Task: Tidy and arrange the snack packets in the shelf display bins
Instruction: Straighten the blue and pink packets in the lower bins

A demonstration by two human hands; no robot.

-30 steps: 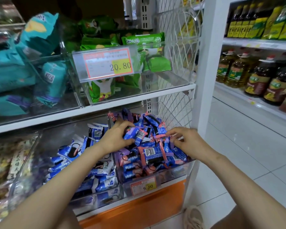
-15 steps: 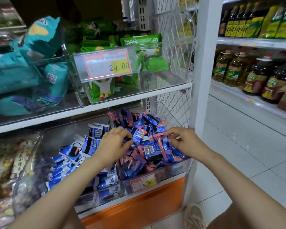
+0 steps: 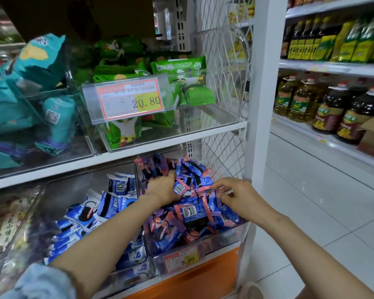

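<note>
Fingers of the left hand were curled down into the heap of blue-and-pink foil snack packets; whether they gripped one or only pressed the pile, could not tell. Right hand fingers pinched the pink edge of one packet at the right side of the heap.

Packets lay in the right-hand clear plastic bin on the lower shelf, mounded above its front wall. Judged: both hands worked the top of the mound because that is where packets sat crooked and could spill forward.

Counts:
- hands in the bin: two
- blue-and-pink packets: too many and too overlapped to count
- neighbouring bin of blue-and-white packets, just beside on the left: one
- yellow-and-red price tags: two, the 9.90 tag on the worked bin and the 20.80 tag above

Upper shelf held green packets and teal bags in two bins. White wire mesh panel closed the right end, touching the bin's side. Large oil bottles stood on the separate shelving across the aisle; number uncertain.
</note>
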